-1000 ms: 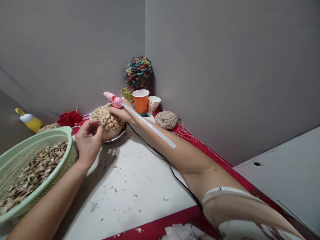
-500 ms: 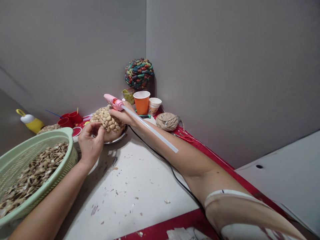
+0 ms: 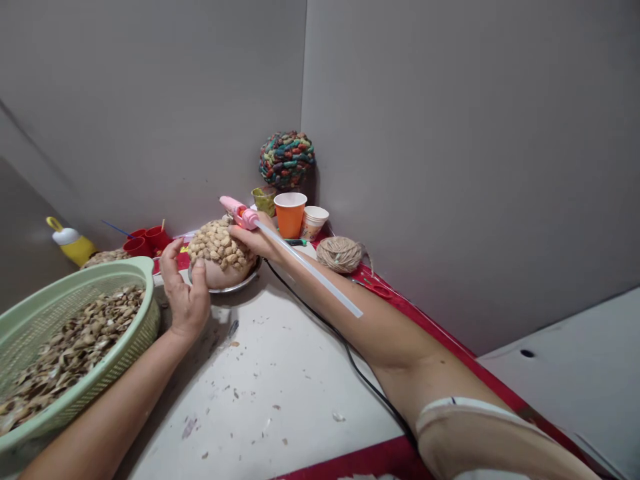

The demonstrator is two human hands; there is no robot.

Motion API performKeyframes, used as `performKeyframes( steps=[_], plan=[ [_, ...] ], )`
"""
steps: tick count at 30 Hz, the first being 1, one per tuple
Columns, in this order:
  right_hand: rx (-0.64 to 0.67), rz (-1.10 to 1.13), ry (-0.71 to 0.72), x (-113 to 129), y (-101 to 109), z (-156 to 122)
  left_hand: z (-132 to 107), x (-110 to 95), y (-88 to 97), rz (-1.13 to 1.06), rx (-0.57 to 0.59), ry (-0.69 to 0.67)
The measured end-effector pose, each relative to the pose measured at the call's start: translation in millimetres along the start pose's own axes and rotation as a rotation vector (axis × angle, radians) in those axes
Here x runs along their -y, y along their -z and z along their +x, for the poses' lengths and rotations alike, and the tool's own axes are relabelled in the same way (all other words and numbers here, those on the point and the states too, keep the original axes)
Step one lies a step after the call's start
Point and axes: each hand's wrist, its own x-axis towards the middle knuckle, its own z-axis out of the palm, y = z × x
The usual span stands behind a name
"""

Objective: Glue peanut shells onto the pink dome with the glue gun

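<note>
My right hand is closed round a pink glue gun, and a long clear glue stick sticks out of its back end over my forearm. Beside it sits a round form covered on top with pale nut-like shells, its smooth lower part bare. It rests in a shallow metal dish. My left hand is at the form's left side, thumb and fingers apart, with nothing seen between them. Whether its fingertips touch the form I cannot tell.
A green basket of shells stands at the left. Behind are red cups, a yellow bottle, an orange cup, paper cups, twine and a multicoloured ball. A black cord crosses the white tabletop.
My left thumb and fingers have gone from a pinch to spread apart beside the form. The right hand keeps the glue gun by the form; the whole view has shifted slightly.
</note>
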Motion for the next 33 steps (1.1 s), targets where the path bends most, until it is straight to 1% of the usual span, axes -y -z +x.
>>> performKeyframes(
  steps=[2, 5, 10, 18, 33],
  plan=[
    [-0.004, 0.013, -0.004, 0, 0, -1, 0, 3, -1.7, 0.003, 0.059, 0.027],
    [-0.03, 0.052, -0.001, -4, -1, -2, 0, 7, -3.2, -0.065, 0.131, 0.103],
    [-0.053, 0.08, -0.055, -11, -5, -2, 3, 10, -6.2, -0.142, 0.204, 0.187],
    [-0.057, 0.085, -0.054, -10, -6, -3, 5, 13, -14.6, -0.232, 0.233, 0.254],
    [-0.066, 0.035, -0.042, -8, -5, -3, 6, 15, -16.7, -0.225, 0.245, 0.234]
  ],
)
